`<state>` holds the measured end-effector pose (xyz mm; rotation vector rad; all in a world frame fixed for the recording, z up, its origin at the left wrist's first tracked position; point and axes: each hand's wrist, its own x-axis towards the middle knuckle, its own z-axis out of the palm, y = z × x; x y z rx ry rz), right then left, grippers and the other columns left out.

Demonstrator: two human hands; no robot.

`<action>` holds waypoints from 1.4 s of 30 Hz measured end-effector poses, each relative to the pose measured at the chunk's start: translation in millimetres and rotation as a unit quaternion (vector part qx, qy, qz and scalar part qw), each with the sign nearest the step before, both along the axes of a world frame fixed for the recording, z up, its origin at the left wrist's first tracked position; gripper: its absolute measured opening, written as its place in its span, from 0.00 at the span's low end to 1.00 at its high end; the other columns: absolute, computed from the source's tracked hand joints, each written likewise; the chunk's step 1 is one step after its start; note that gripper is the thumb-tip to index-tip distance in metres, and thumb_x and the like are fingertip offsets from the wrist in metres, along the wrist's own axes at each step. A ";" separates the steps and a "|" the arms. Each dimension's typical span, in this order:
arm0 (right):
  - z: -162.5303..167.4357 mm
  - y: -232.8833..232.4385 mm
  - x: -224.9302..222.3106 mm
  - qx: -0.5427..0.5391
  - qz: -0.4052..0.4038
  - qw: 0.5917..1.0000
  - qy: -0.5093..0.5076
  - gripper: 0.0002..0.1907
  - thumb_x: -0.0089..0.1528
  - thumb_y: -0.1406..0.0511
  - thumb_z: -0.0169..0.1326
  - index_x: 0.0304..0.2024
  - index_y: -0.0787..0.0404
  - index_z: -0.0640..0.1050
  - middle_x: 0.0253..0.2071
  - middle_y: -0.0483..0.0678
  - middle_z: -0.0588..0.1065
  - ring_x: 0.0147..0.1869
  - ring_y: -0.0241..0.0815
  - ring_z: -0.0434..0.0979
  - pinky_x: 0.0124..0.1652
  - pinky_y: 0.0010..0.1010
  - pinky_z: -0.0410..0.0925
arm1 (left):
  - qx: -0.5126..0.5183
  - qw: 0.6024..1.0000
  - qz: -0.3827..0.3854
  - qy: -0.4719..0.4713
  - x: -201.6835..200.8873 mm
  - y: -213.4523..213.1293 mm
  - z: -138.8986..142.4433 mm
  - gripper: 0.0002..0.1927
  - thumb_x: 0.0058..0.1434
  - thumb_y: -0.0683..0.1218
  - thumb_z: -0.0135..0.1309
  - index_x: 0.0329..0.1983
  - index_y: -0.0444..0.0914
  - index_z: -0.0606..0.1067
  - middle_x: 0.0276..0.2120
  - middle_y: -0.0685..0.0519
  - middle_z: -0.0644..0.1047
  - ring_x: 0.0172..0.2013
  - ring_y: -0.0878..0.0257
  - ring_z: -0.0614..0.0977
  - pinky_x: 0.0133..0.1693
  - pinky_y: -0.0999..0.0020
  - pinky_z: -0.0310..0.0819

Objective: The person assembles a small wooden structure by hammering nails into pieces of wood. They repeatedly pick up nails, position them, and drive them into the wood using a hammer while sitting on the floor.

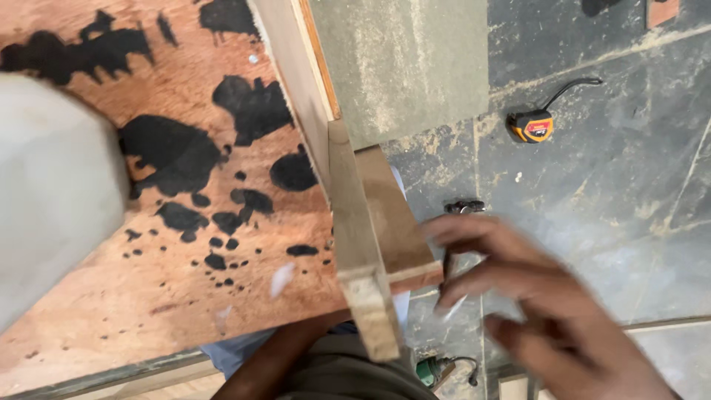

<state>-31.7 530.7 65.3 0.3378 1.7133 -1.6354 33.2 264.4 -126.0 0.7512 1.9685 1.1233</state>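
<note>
Right hand [533,296]: blurred, fingers spread, grip released, just right of the wooden batten [363,259] fixed along the edge of the black-stained plywood board [185,222]. Left hand: not seen. For a firm hold, the batten's near end is best gripped squarely. Tape measure [532,126]: on the floor [629,207], far right.

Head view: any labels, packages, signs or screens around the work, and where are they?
Tape measure: on the grey floor, upper right; rounded orange and black case with a red label patch on its side and a black wrist loop.
No packages, signs or screens show.
</note>
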 end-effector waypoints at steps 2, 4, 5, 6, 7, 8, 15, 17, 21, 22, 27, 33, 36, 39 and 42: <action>18.9 -3.2 5.4 0.036 -0.027 0.997 0.068 0.26 0.47 0.79 0.46 0.46 0.68 0.82 0.61 0.59 0.71 0.68 0.54 0.72 0.63 0.46 0.63 | 0.003 1.000 -0.002 0.006 3.5 -2.0 4.4 0.22 0.66 0.52 0.55 0.60 0.39 0.74 0.53 0.41 0.77 0.53 0.45 0.77 0.55 0.52 0.70; 31.9 -13.7 12.7 0.018 -0.042 0.994 0.101 0.25 0.47 0.76 0.48 0.46 0.66 0.83 0.52 0.55 0.76 0.59 0.51 0.77 0.59 0.43 0.71 | 0.009 1.000 0.000 0.014 3.7 -5.0 11.3 0.22 0.66 0.51 0.56 0.60 0.39 0.74 0.53 0.40 0.76 0.54 0.44 0.77 0.55 0.52 0.70; 30.9 -23.3 18.0 -0.021 -0.006 0.995 0.098 0.24 0.48 0.75 0.51 0.48 0.67 0.82 0.50 0.54 0.79 0.55 0.49 0.79 0.55 0.42 0.73 | 0.012 1.000 -0.001 0.018 3.6 -6.9 15.6 0.22 0.65 0.51 0.56 0.61 0.39 0.74 0.54 0.40 0.76 0.54 0.44 0.77 0.55 0.51 0.70; 28.2 -36.2 25.9 -0.064 0.030 0.993 0.094 0.24 0.49 0.74 0.54 0.49 0.67 0.82 0.48 0.53 0.81 0.52 0.47 0.81 0.51 0.41 0.75 | 0.016 1.000 0.008 0.006 3.2 -8.9 20.8 0.22 0.65 0.51 0.56 0.61 0.39 0.74 0.54 0.40 0.76 0.54 0.44 0.77 0.55 0.51 0.69; 27.6 -48.0 35.4 -0.105 0.068 0.988 0.093 0.24 0.50 0.73 0.56 0.50 0.67 0.81 0.46 0.53 0.84 0.48 0.45 0.83 0.48 0.39 0.76 | 0.021 1.000 0.020 -0.007 3.0 -13.0 26.5 0.22 0.65 0.51 0.56 0.61 0.39 0.74 0.54 0.40 0.76 0.55 0.44 0.77 0.56 0.51 0.69; 29.0 -61.4 49.2 -0.067 0.039 0.989 0.127 0.23 0.51 0.74 0.55 0.50 0.69 0.81 0.46 0.54 0.83 0.49 0.47 0.82 0.49 0.41 0.76 | 0.028 0.998 0.036 -0.031 2.6 -16.8 31.9 0.22 0.66 0.50 0.55 0.62 0.38 0.74 0.55 0.39 0.76 0.56 0.43 0.76 0.56 0.52 0.69; 11.1 -62.4 65.4 0.054 -0.235 0.907 0.345 0.19 0.67 0.73 0.42 0.58 0.67 0.76 0.58 0.55 0.78 0.59 0.49 0.79 0.57 0.37 0.71 | 0.051 0.992 0.113 -0.009 18.1 -67.7 58.3 0.18 0.68 0.50 0.53 0.57 0.38 0.74 0.57 0.43 0.77 0.57 0.45 0.78 0.57 0.56 0.71; -20.8 -24.2 -2.0 0.002 -0.161 0.927 0.339 0.23 0.69 0.75 0.39 0.65 0.67 0.72 0.66 0.56 0.73 0.68 0.52 0.75 0.64 0.42 0.71 | 0.053 0.993 0.105 -0.010 18.3 -67.2 52.2 0.18 0.68 0.50 0.54 0.57 0.38 0.74 0.56 0.42 0.77 0.58 0.45 0.78 0.58 0.56 0.71; -126.5 -24.7 -145.0 -0.102 -0.043 0.944 0.312 0.39 0.62 0.81 0.41 0.76 0.59 0.57 0.76 0.55 0.61 0.80 0.53 0.61 0.70 0.45 0.64 | 0.011 0.993 0.120 -0.010 16.5 -43.3 35.3 0.18 0.66 0.50 0.55 0.56 0.38 0.75 0.54 0.42 0.78 0.55 0.44 0.79 0.56 0.56 0.72; -151.2 -35.5 -175.4 -0.059 -0.013 0.939 0.339 0.42 0.62 0.81 0.40 0.77 0.57 0.52 0.78 0.55 0.54 0.82 0.54 0.55 0.70 0.44 0.58 | -0.012 0.991 0.127 -0.037 17.4 -35.2 31.6 0.18 0.65 0.50 0.55 0.56 0.38 0.76 0.54 0.43 0.78 0.55 0.45 0.79 0.55 0.57 0.73; -215.2 -91.8 -238.3 -0.004 -0.017 0.905 0.425 0.55 0.52 0.86 0.43 0.79 0.48 0.51 0.82 0.49 0.47 0.84 0.55 0.49 0.72 0.47 0.60 | 0.025 0.990 0.140 -0.018 15.3 -15.8 10.5 0.21 0.66 0.52 0.53 0.57 0.37 0.74 0.53 0.43 0.77 0.54 0.45 0.78 0.55 0.54 0.72; -233.5 -92.8 -203.0 0.058 0.042 0.881 0.468 0.55 0.56 0.85 0.45 0.81 0.45 0.46 0.83 0.46 0.45 0.85 0.54 0.50 0.74 0.44 0.57 | 0.028 0.988 0.143 -0.055 13.3 -27.1 -12.1 0.26 0.67 0.56 0.49 0.63 0.38 0.68 0.58 0.43 0.73 0.58 0.46 0.74 0.58 0.52 0.68; -222.9 -79.8 -193.1 0.090 0.090 0.893 0.432 0.54 0.53 0.85 0.43 0.79 0.49 0.50 0.81 0.47 0.51 0.81 0.52 0.58 0.70 0.41 0.61 | 0.057 0.981 0.168 -0.084 19.0 -26.2 -19.1 0.29 0.67 0.58 0.47 0.65 0.38 0.66 0.60 0.43 0.71 0.60 0.46 0.73 0.60 0.50 0.66; -196.6 -50.3 -171.5 0.043 0.152 0.890 0.428 0.47 0.54 0.84 0.44 0.76 0.52 0.61 0.78 0.49 0.59 0.79 0.53 0.63 0.65 0.39 0.68 | 0.118 0.919 0.302 -0.225 21.6 -21.4 -27.2 0.31 0.68 0.60 0.44 0.68 0.38 0.63 0.62 0.43 0.69 0.62 0.46 0.71 0.61 0.49 0.64; -155.2 -9.8 -117.3 0.058 -0.020 0.941 0.333 0.29 0.67 0.78 0.45 0.69 0.58 0.70 0.69 0.49 0.73 0.71 0.47 0.76 0.61 0.37 0.74 | 0.270 0.737 0.452 -0.424 18.7 -4.7 -36.6 0.34 0.69 0.63 0.42 0.70 0.38 0.60 0.64 0.43 0.67 0.64 0.47 0.69 0.63 0.47 0.62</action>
